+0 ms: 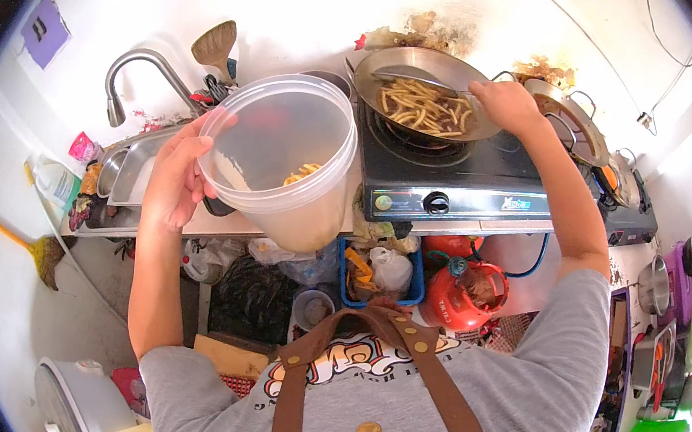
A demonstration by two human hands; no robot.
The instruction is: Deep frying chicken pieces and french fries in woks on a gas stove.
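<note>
My left hand [180, 167] grips the rim of a translucent plastic tub [295, 217], tilted with its mouth towards me. A few French fries [303, 174] lie inside, against its wall. Over the hob, my right hand [504, 106] is closed on the handle of a metal utensil [417, 80] that reaches across a metal wok [394, 60]; its far end is hard to make out. Many fries [424, 105] sit in dark oil in the wok. The wok rests on the left burner of a black gas stove [463, 181].
A second pan [568, 122] of brown liquid stands right of the wok. At the left are a curved tap [148, 56] and a steel sink [136, 162]. Below the counter sit a blue bin [417, 287] and a red gas cylinder [454, 300]. A wooden spatula [214, 44] leans near the wall.
</note>
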